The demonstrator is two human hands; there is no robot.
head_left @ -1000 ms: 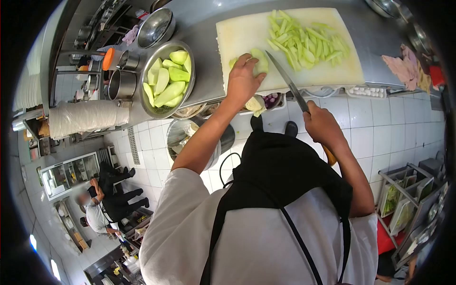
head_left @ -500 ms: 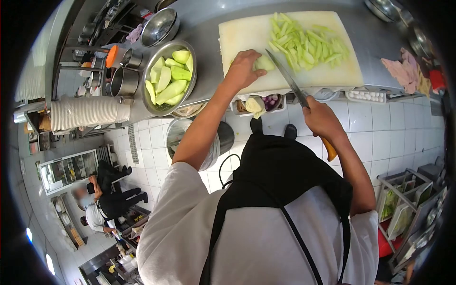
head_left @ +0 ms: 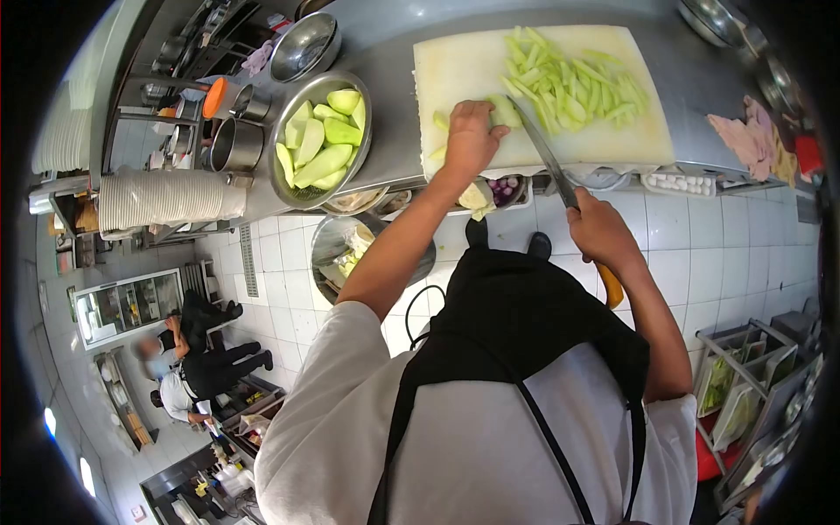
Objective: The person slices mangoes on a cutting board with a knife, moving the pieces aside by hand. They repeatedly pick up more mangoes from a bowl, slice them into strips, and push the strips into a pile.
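Note:
My left hand (head_left: 473, 133) presses down on the cutting board (head_left: 446, 61), its fingers curled over a pale green vegetable piece (head_left: 504, 111). Part of that piece lies hidden beneath the fingers. My right hand (head_left: 602, 229) grips a knife (head_left: 544, 150) with a long blade; a yellow-orange handle end shows below the fist. The blade tip is beside the held piece. Cut green strips (head_left: 573, 87) are heaped on the board's right half. A few more pale pieces (head_left: 440, 121) lie left of my left hand.
Left of the board stands a metal bowl (head_left: 366, 114) of peeled green chunks. Another metal bowl (head_left: 304, 48) sits behind it. Below the counter are a bin (head_left: 418, 262) and a container of purple onions (head_left: 505, 190). A pink cloth (head_left: 744, 136) lies at right. Two people (head_left: 206, 363) are farther left.
My left hand has moved slightly right and down in the view, as has the knife in my right hand. The bin's contents show more now.

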